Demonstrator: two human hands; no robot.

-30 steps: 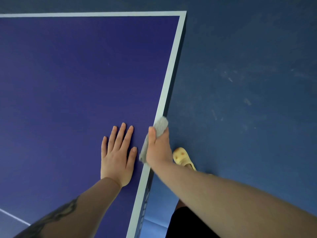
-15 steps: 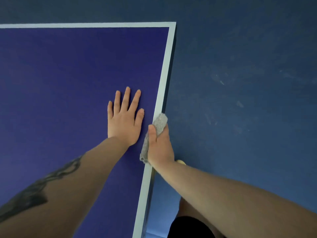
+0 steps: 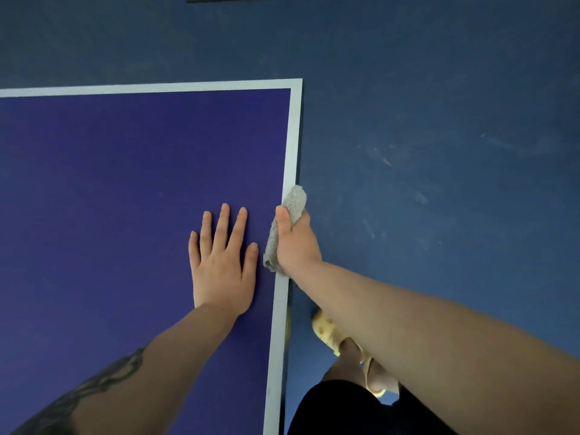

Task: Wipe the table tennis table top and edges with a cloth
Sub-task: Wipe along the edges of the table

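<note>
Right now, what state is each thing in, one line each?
Left hand: open, flat on the table top.
Right hand: gripping the cloth at the table's side edge.
Cloth: bunched, wrapped over the edge.
Table: bare blue top, white border.
Shoe: yellow, on the person's foot, on the floor.

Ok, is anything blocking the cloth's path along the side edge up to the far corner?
Nothing visible. The right hand grips the grey cloth against the table's side edge, and the white line runs bare from there to the far corner. The left hand rests flat on the top, beside the path.
</note>
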